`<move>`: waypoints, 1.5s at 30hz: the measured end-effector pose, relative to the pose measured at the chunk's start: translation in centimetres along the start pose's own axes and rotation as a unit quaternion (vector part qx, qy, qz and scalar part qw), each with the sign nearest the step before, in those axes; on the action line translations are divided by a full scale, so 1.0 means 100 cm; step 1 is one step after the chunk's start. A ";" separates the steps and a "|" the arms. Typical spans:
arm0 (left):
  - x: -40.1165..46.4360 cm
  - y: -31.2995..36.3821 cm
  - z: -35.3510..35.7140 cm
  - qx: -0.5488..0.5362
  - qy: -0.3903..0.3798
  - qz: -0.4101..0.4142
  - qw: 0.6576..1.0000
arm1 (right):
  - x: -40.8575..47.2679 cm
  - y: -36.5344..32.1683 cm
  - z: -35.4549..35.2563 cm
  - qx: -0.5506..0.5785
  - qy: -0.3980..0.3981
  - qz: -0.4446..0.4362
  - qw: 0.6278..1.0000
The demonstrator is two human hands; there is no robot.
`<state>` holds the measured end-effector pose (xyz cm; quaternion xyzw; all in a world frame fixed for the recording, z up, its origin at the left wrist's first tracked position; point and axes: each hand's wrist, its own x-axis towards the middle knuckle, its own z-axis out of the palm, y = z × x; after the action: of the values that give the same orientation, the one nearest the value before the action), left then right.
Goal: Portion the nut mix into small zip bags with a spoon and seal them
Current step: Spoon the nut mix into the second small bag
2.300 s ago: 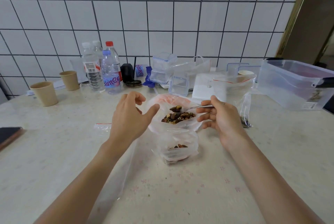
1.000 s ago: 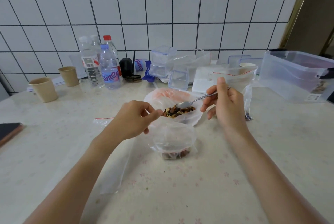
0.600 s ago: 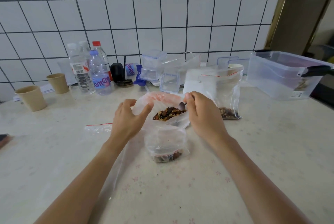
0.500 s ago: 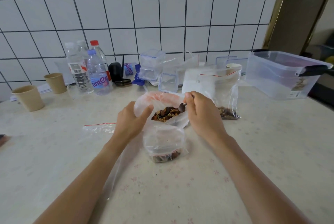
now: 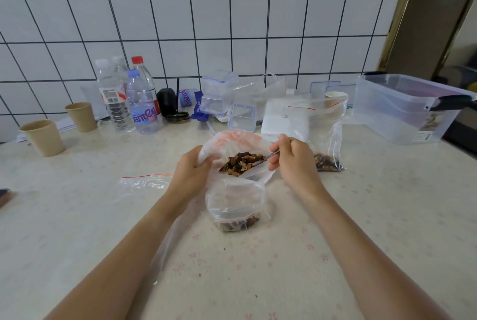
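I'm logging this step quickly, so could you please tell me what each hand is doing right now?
Left hand: closed, gripping the rim of the nut mix bag.
Right hand: closed, holding the spoon in the nuts.

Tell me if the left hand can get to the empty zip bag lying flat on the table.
Probably yes: the empty zip bag lies just beside the left hand with nothing between, but that hand grips the nut bag rim and must let go first.

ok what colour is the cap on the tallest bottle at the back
Red. The bottle cap shows clearly in the head view, behind the other water bottles.
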<state>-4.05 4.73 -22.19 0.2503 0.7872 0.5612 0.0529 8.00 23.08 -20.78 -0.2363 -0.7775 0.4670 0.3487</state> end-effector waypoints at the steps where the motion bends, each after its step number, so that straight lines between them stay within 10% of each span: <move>1: 0.000 0.000 0.001 0.004 -0.001 0.005 1.000 | 0.001 0.002 0.001 0.025 -0.009 0.028 0.999; 17: 0.004 -0.001 0.005 0.042 0.049 0.043 0.997 | -0.004 -0.001 0.006 0.207 -0.068 0.196 0.956; 40: -0.022 0.035 -0.037 0.155 0.137 0.181 0.961 | -0.004 -0.022 -0.016 0.291 -0.031 0.108 0.950; 45: -0.033 0.051 -0.050 0.208 -0.003 0.066 0.976 | -0.008 -0.031 -0.028 0.292 -0.056 0.080 0.951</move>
<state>-1.22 0.22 -16.36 0.3088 0.8683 0.3867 -0.0349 10.54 22.74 -17.40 -0.1584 -0.6038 0.7126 0.3200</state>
